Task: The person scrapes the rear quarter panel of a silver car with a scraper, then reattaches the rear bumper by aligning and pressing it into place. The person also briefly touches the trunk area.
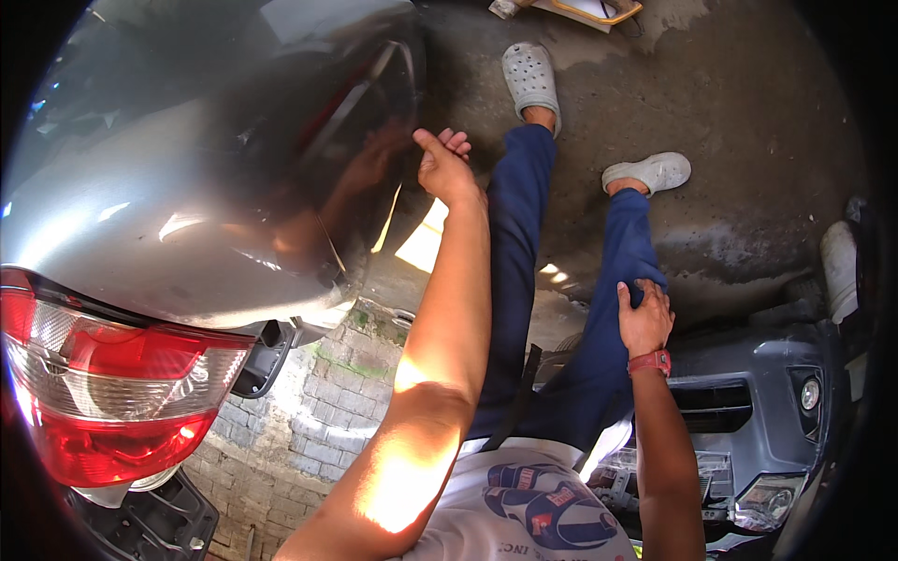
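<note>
A glossy dark grey car body panel [234, 178] fills the upper left, curving toward me. Close to its right edge is my left hand [447, 166], fingers loosely curved and thumb apart, with nothing visible in it. A dim reflection of the hand and arm shows in the panel. Below the panel sits a red and clear tail light [122, 374]. My right hand [645, 320] lies on my blue-trousered right leg [613, 271], fingers spread and holding nothing. A red watch [649, 363] is on that wrist.
At the lower right stands a dark grey car front bumper [776, 374] with a round lamp [810, 393] and a headlight [772, 500]. A yellow-edged object [599, 11] lies on the stained floor [748, 103] at the top. Grey paving bricks [327, 411] show at the lower left.
</note>
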`<move>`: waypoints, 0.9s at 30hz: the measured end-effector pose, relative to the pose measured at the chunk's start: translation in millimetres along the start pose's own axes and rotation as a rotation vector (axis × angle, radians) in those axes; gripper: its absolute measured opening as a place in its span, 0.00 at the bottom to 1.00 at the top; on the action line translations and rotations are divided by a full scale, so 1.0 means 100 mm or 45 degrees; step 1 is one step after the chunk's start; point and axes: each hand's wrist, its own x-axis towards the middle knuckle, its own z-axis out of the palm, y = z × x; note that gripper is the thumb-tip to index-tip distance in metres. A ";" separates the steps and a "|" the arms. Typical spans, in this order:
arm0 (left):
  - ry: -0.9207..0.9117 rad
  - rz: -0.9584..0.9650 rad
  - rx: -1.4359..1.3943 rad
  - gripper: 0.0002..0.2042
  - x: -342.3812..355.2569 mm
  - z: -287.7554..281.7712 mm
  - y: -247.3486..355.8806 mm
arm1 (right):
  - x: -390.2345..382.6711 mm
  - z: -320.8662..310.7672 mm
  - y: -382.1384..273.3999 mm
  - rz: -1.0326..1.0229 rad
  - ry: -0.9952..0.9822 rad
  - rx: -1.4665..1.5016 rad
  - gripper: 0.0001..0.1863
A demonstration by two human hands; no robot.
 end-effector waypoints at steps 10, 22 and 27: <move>-0.063 0.081 -0.012 0.33 0.03 0.04 0.16 | 0.03 -0.04 -0.17 0.000 -0.022 -0.043 0.28; 0.007 -0.012 -0.042 0.39 -0.01 0.24 0.16 | 0.03 -0.01 -0.12 0.014 -0.018 -0.016 0.28; 0.008 -0.006 -0.044 0.43 -0.05 0.14 0.17 | 0.01 0.05 -0.04 0.016 -0.016 0.025 0.28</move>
